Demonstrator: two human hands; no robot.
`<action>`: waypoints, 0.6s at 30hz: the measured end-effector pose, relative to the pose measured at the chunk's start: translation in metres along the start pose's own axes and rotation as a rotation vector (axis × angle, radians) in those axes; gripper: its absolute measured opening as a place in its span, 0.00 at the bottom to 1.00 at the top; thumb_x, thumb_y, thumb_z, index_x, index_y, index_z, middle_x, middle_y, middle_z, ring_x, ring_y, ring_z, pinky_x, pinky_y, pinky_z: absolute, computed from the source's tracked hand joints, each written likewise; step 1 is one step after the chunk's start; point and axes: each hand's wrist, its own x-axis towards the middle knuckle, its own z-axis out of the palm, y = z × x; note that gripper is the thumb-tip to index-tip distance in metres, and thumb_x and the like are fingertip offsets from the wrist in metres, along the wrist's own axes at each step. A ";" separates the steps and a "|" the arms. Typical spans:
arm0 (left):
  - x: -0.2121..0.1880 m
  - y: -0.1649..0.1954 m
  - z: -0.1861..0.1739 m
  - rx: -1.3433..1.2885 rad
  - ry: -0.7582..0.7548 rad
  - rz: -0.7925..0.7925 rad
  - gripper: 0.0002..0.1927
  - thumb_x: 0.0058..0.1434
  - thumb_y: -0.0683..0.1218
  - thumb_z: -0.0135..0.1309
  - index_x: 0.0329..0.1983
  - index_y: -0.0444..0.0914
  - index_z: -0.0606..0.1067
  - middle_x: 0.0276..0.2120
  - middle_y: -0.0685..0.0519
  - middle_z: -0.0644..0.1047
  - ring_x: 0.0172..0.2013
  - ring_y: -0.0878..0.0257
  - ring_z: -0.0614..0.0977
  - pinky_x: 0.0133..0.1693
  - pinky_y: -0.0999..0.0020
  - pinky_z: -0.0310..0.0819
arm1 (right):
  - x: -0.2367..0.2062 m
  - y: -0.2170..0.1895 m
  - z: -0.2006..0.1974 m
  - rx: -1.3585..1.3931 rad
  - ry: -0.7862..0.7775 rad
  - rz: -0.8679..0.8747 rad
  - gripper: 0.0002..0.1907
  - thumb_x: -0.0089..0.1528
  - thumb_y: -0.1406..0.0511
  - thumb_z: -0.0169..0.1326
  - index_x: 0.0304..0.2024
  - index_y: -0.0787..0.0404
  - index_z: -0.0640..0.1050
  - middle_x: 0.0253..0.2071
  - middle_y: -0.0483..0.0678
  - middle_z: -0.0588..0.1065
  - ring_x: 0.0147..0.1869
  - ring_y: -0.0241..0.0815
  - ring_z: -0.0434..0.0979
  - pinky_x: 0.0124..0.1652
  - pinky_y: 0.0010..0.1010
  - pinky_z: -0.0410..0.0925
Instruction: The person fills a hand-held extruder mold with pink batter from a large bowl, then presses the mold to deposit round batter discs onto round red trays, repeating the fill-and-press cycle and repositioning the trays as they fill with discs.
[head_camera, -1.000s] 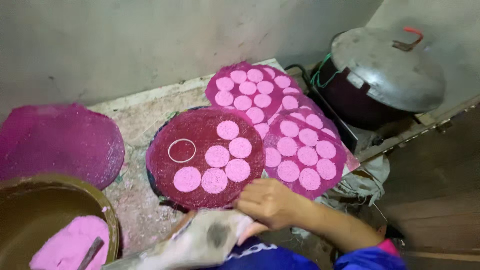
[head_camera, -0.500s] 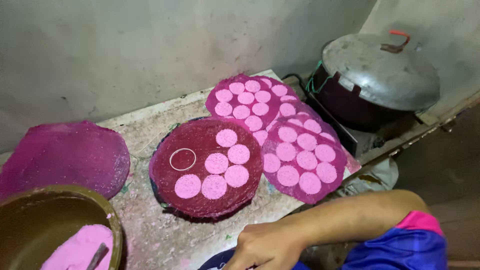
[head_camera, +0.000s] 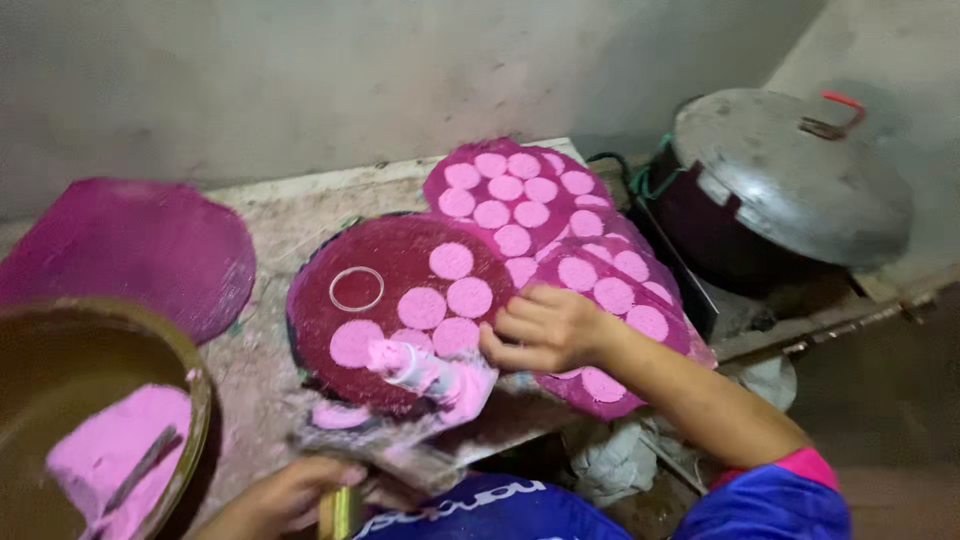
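Two hands: both work at the near edge of the dark red round tray (head_camera: 395, 260), the landmark for all that follows.
Right hand (head_camera: 545, 328): fingers curled loosely, tips pressing on the tray's near right rim beside the pink discs; it seems to steady the tray, gripping nothing.
Left hand (head_camera: 285, 500): closed around a yellowish handle (head_camera: 340, 512) below the tray; what the handle belongs to is unclear, likely a scoop tilted over the tray.
Pink powder (head_camera: 430, 372): a lump spilling at the tray's near edge, between both hands.
Pink discs (head_camera: 452, 262): flat rounds on the tray's right half, spaced apart, probably so they don't merge.
Ring mould (head_camera: 356, 289): thin metal ring lying flat on the tray's left part.
Further trays (head_camera: 520, 185): behind and right of the tray, overlapping, filled with discs.
Bowl (head_camera: 195, 390): left of the tray, holding pink powder.
Pot lid (head_camera: 790, 170): far right.
Desk (head_camera: 270, 200): rough, dusted.
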 end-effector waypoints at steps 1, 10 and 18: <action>0.015 -0.016 0.000 -0.046 0.140 0.016 0.14 0.60 0.45 0.58 0.43 0.28 0.79 0.28 0.48 0.79 0.30 0.60 0.79 0.37 0.62 0.75 | 0.004 0.001 0.005 0.016 -0.001 0.001 0.13 0.59 0.66 0.61 0.47 0.58 0.78 0.38 0.43 0.73 0.42 0.39 0.77 0.42 0.30 0.71; 0.031 -0.036 -0.032 0.615 0.809 0.671 0.20 0.55 0.46 0.63 0.51 0.36 0.77 0.45 0.52 0.81 0.45 0.63 0.81 0.49 0.64 0.76 | 0.038 -0.083 0.020 0.990 0.130 0.884 0.40 0.50 0.64 0.71 0.64 0.64 0.72 0.59 0.54 0.75 0.63 0.46 0.75 0.61 0.36 0.66; -0.036 -0.040 -0.041 1.033 1.118 0.632 0.23 0.60 0.49 0.58 0.58 0.40 0.75 0.56 0.49 0.79 0.58 0.55 0.78 0.61 0.59 0.67 | 0.103 -0.135 0.083 0.965 0.379 0.946 0.20 0.57 0.72 0.66 0.52 0.64 0.80 0.49 0.53 0.78 0.53 0.41 0.80 0.53 0.28 0.72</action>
